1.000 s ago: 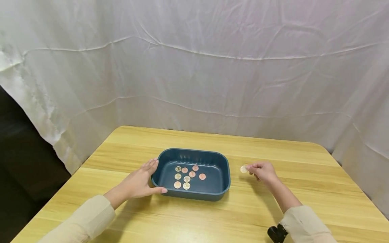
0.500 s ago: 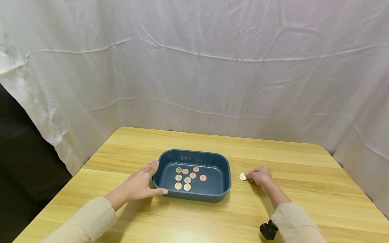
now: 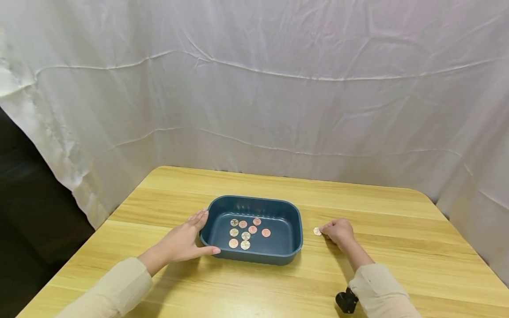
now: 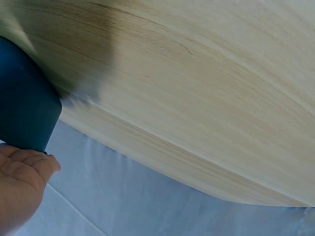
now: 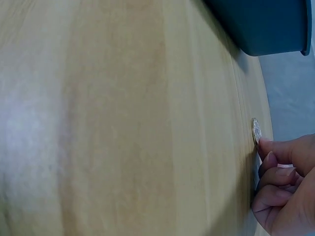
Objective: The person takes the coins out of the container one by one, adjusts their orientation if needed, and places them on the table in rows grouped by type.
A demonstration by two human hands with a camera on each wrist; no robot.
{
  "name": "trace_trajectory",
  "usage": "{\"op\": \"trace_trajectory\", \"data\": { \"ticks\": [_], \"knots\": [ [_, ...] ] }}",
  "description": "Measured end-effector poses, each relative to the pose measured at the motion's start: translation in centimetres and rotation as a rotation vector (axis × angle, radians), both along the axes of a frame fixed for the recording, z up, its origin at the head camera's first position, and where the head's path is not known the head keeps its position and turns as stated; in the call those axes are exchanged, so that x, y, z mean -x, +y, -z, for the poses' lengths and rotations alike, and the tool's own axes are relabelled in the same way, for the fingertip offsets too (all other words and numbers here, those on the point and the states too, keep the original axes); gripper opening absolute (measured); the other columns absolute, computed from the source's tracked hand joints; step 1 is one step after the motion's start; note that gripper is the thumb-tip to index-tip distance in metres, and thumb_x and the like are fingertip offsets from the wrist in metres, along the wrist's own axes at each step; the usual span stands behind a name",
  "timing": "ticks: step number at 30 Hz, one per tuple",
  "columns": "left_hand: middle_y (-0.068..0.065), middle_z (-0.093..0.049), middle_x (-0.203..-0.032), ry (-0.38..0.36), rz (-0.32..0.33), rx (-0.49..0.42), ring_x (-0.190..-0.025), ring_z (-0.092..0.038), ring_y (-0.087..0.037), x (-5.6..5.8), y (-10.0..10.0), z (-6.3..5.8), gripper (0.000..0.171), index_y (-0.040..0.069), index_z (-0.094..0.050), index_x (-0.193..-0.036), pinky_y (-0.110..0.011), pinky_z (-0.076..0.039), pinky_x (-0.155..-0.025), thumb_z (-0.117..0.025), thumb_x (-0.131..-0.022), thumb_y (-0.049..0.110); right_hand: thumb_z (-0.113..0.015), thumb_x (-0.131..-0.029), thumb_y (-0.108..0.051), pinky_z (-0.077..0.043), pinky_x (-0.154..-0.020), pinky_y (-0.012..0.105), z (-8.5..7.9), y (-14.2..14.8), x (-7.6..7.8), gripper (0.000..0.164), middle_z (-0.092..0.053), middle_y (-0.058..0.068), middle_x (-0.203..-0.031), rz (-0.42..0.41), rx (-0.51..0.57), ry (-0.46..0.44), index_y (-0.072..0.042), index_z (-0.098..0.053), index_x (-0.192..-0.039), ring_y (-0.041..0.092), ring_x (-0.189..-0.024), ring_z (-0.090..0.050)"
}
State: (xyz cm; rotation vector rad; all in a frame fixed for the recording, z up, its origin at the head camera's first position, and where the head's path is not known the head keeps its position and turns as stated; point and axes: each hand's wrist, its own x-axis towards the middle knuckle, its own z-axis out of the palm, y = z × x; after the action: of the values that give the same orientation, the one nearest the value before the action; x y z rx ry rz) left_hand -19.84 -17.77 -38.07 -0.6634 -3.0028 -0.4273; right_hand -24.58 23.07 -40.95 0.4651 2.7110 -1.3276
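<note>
A dark blue rectangular tray (image 3: 274, 256) stands on the table with several gold and copper-coloured coins (image 3: 245, 236) lying spread over its floor. My left hand (image 3: 180, 240) rests against the tray's left end, fingers spread along the left rim and thumb reaching over the front rim. In the left wrist view, the fingertips (image 4: 47, 162) meet the tray's edge. To the right of the tray, my right hand (image 3: 338, 232) pinches a gold coin (image 3: 317, 231) between thumb and forefinger, low over the tabletop. The right wrist view shows this coin edge-on, with the other fingers curled in.
The wood-grain table (image 3: 397, 234) has rounded far corners. A pale cloth curtain (image 3: 278, 110) hangs behind it and along its sides. A black wrist device (image 3: 347, 301) hangs at my right cuff. Something dark fills the far left.
My right hand has come down and nearer with the coin, which now shows lower beside the tray. Over the last half second it has barely moved. The left hand and tray have stayed put.
</note>
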Motion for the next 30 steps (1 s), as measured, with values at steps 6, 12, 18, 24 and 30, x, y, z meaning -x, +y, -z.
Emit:
{"op": "trace_trajectory", "data": {
  "ticks": [6,12,18,24,30],
  "knots": [
    [-0.022,-0.027,-0.15,0.0,0.004,-0.003,-0.135,-0.031,-0.042,-0.1,0.0,0.1,0.106,-0.006,-0.03,-0.142,-0.054,-0.034,-0.105,-0.058,-0.073,0.07,-0.062,-0.08,-0.006,-0.037,-0.048,0.022,0.1,-0.1,-0.4,0.012,-0.055,0.002,-0.06,0.0,-0.031,0.031,0.0,-0.062,-0.069,0.01,-0.053,-0.044],
    [-0.022,-0.027,-0.149,0.001,0.007,-0.003,-0.134,-0.031,-0.043,-0.1,0.1,0.2,0.106,-0.005,-0.029,-0.142,-0.054,-0.035,-0.104,-0.058,-0.074,0.069,-0.058,-0.085,-0.007,-0.039,-0.052,0.022,-0.5,-0.1,-0.7,0.015,-0.065,0.015,-0.08,0.008,0.047,0.114,-0.003,-0.054,-0.071,0.015,-0.068,-0.052],
    [-0.024,-0.025,-0.15,-0.008,0.011,0.007,-0.135,-0.03,-0.044,0.0,0.1,-0.2,0.106,-0.006,-0.027,-0.143,-0.055,-0.035,-0.104,-0.058,-0.074,0.069,-0.059,-0.088,-0.014,-0.041,-0.055,0.022,-2.0,-0.6,-0.6,0.018,-0.053,-0.001,-0.067,-0.042,0.029,0.222,0.004,-0.059,-0.089,0.011,-0.065,-0.048],
    [-0.025,-0.023,-0.15,-0.039,0.023,0.024,-0.135,-0.028,-0.044,0.1,0.1,-0.7,0.106,-0.007,-0.027,-0.142,-0.055,-0.033,-0.106,-0.059,-0.074,0.068,-0.061,-0.089,-0.014,-0.038,-0.048,0.02,-3.7,-1.7,-0.8,0.019,-0.051,-0.005,-0.061,-0.102,0.035,0.306,0.005,-0.061,-0.091,0.007,-0.058,-0.046],
    [-0.026,-0.023,-0.15,-0.049,0.029,0.027,-0.135,-0.028,-0.044,0.1,0.0,-0.8,0.107,-0.008,-0.025,-0.142,-0.054,-0.033,-0.106,-0.06,-0.074,0.067,-0.064,-0.087,-0.012,-0.036,-0.045,0.019,-5.3,-3.6,-1.3,0.02,-0.053,-0.005,-0.06,-0.167,0.145,0.359,0.008,-0.062,-0.091,0.005,-0.051,-0.043]
  ]
}}
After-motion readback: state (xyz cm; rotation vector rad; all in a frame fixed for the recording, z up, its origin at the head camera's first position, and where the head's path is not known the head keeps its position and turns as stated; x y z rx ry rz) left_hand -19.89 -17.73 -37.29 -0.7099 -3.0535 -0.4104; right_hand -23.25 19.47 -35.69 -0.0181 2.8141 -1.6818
